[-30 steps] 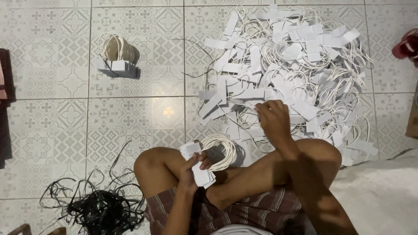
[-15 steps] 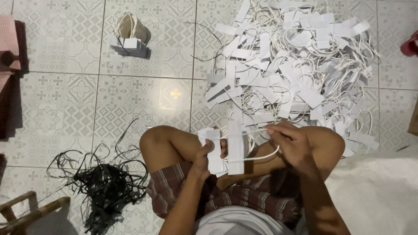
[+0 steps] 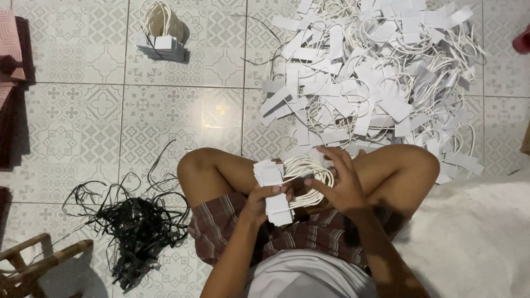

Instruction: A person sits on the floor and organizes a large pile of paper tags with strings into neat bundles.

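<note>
Patterned grey tile floor (image 3: 83, 110), heaped white tags (image 3: 375, 72), black string tangle (image 3: 132, 226)

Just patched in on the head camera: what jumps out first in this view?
The big heap of white tags with looped strings, spread over the tiled floor at upper right. In the lap, the left hand has a grip on a stack of tags while the right hand handles their white loops. A tangle of black strings lies at lower left.
</note>
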